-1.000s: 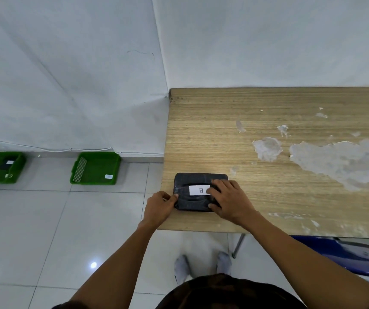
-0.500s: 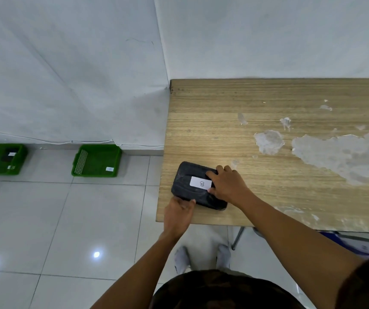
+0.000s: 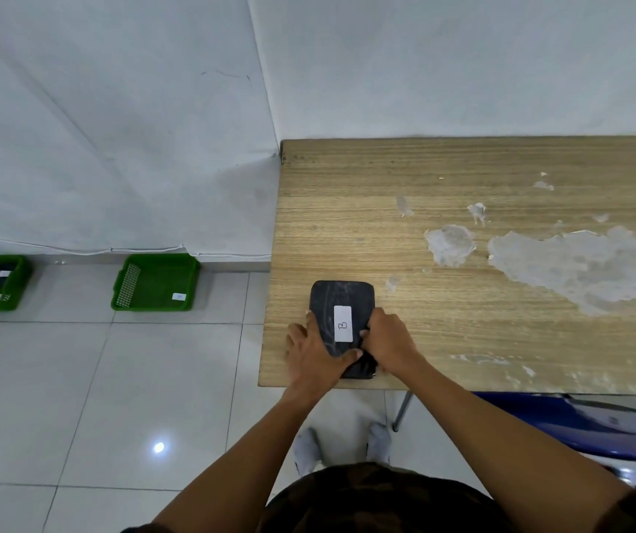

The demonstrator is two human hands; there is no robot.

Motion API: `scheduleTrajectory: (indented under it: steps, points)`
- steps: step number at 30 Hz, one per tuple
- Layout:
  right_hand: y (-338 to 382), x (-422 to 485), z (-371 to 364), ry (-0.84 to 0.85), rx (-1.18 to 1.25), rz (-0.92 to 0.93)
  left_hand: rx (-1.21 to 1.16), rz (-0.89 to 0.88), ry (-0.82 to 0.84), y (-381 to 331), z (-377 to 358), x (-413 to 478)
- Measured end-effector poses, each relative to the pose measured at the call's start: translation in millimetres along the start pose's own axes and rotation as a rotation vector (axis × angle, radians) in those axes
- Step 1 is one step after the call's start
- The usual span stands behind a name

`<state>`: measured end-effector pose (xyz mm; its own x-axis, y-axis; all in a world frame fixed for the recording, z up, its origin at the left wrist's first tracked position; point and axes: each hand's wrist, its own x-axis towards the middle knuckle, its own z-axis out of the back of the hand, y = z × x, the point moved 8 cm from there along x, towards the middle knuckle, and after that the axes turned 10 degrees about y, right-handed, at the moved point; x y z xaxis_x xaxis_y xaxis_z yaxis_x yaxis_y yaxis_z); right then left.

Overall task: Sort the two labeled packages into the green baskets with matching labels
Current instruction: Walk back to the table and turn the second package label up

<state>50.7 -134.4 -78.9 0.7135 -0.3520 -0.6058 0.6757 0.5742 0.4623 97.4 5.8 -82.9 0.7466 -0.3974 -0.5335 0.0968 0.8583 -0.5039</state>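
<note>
Black package [image 3: 341,302] labelled B lies at the table's [image 3: 462,186] near-left corner. Left hand [image 3: 314,353] and right hand [image 3: 389,340] clasp its long sides. Appears soft, light, wrapper possibly slippery; side hold advisable.

Counter [image 3: 462,178]: wide bare area behind & right of package [image 3: 341,298]; no obstruction there. Package sits near front-left corner, left hand [image 3: 314,353] & right hand [image 3: 391,342] closing both sides. Floor [image 3: 147,378] btwn counter & nearer green basket [image 3: 155,282] unobstructed. Blue chair [image 3: 577,425] blocks under counter, right side.
</note>
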Motion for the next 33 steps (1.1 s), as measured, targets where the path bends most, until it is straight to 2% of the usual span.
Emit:
scheduleTrajectory:
  steps: [7, 11, 13, 17, 21, 25, 33]
  points:
    - [-5, -4, -4, 0.125, 0.26, -0.051, 0.231, -0.015, -0.041, -6, 6, 9]
    - [-4, -6, -7, 0.263, 0.248, -0.035, 0.339, -0.069, 0.023, -13, 12, 18]
    - [-4, -5, 5, 0.212, 0.14, -0.011, 0.414, -0.137, 0.041, -18, 15, 22]
    - [-2, -5, 33, -0.011, -0.183, 0.045, 0.571, -0.265, 0.16, -19, 11, 29]
    - [-6, -6, 29, -0.023, -0.341, 0.118, 0.661, -0.345, 0.269, -14, 13, 34]
    - [-17, -10, 12, 0.004, -0.265, 0.095, 0.656, -0.376, 0.31, -8, 16, 35]
    - [-15, -15, 4, 0.027, -0.269, 0.09, 0.723, -0.288, 0.238, 7, 12, 45]
